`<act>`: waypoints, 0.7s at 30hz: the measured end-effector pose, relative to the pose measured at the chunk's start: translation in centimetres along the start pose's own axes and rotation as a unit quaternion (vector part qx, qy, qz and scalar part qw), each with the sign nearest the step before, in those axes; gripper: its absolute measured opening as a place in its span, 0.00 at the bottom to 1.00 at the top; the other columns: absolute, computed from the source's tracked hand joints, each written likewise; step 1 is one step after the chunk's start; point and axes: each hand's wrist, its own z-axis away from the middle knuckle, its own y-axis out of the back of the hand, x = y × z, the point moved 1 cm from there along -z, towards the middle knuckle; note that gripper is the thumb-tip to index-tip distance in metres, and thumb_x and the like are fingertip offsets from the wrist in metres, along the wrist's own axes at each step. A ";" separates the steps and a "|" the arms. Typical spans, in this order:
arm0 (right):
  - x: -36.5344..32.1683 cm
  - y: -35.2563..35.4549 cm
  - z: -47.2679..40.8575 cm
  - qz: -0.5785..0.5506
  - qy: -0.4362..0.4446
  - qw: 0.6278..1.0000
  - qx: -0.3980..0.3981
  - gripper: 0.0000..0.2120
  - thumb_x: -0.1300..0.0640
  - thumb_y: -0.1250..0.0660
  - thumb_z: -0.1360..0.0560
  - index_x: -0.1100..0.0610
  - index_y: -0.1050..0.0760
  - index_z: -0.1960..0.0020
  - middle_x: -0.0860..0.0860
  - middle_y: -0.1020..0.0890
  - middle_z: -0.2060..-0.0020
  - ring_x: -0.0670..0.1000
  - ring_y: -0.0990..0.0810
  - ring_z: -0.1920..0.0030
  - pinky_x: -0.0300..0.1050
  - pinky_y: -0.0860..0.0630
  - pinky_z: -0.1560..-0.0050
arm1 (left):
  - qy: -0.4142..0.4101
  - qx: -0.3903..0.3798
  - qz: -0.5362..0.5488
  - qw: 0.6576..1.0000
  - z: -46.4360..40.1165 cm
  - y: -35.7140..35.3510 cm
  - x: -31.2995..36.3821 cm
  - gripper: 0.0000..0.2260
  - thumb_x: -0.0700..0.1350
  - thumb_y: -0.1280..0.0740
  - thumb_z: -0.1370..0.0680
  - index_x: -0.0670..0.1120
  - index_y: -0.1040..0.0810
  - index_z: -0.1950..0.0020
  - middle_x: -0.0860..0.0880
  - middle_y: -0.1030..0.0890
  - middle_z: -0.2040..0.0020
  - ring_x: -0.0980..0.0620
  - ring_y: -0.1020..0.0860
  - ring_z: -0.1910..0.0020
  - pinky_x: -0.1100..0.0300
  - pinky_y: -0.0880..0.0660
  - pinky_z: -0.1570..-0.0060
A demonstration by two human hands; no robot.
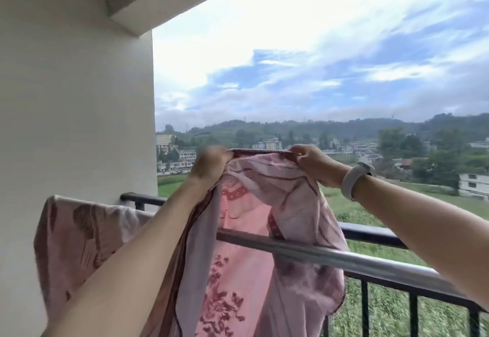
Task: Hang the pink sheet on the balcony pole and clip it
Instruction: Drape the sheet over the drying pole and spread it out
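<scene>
The pink sheet with a dark red flower print is held up in front of me, above the balcony pole. My left hand grips its top edge on the left. My right hand, with a pale band on its wrist, pinches the same edge on the right, so the hem is stretched between them. The rest of the sheet hangs down and partly drapes over the silver pole, which runs from the middle to the lower right. No clip is in view.
Another pink patterned cloth hangs at the left by the white wall. A black balcony railing with vertical bars runs behind the pole. Beyond it lie fields, buildings and hills.
</scene>
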 end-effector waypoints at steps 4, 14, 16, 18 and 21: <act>-6.3 6.3 -2.0 0.032 0.120 0.990 0.062 0.08 0.57 0.37 0.24 0.57 0.25 0.47 0.49 0.23 0.56 0.49 0.25 0.56 0.38 0.26 0.64 | -0.051 0.010 0.011 0.999 -0.3 -0.4 2.9 0.11 0.43 0.39 0.22 0.43 0.24 0.63 0.47 0.23 0.68 0.51 0.24 0.69 0.61 0.29 0.69; -4.1 6.0 6.8 0.073 -0.008 0.960 -0.269 0.04 0.62 0.38 0.25 0.61 0.25 0.54 0.53 0.21 0.59 0.47 0.24 0.63 0.36 0.24 0.66 | 0.025 -0.033 -0.151 0.988 8.7 -1.4 1.7 0.07 0.38 0.35 0.25 0.45 0.22 0.63 0.47 0.20 0.62 0.48 0.24 0.59 0.59 0.31 0.62; -1.9 4.6 9.5 0.158 -0.013 0.933 -0.322 0.07 0.60 0.36 0.25 0.58 0.27 0.48 0.52 0.24 0.54 0.48 0.25 0.58 0.37 0.25 0.62 | 0.079 -0.060 -0.265 0.959 11.5 -2.1 0.1 0.05 0.38 0.36 0.26 0.42 0.21 0.56 0.42 0.18 0.55 0.46 0.22 0.53 0.58 0.30 0.56; 0.1 4.4 11.6 0.225 0.002 0.904 -0.364 0.16 0.58 0.36 0.25 0.56 0.31 0.38 0.53 0.26 0.45 0.51 0.26 0.48 0.43 0.25 0.51 | 0.103 -0.066 -0.314 0.942 14.4 -3.1 -1.2 0.09 0.38 0.37 0.26 0.43 0.23 0.48 0.43 0.20 0.47 0.45 0.23 0.49 0.57 0.28 0.49; 2.4 5.0 14.6 0.242 0.027 0.888 -0.390 0.21 0.53 0.37 0.24 0.53 0.35 0.33 0.52 0.30 0.34 0.52 0.31 0.37 0.43 0.32 0.40 | 0.038 -0.030 -0.250 0.967 19.0 -6.3 -1.2 0.16 0.40 0.35 0.26 0.49 0.29 0.40 0.48 0.27 0.41 0.48 0.25 0.45 0.54 0.28 0.42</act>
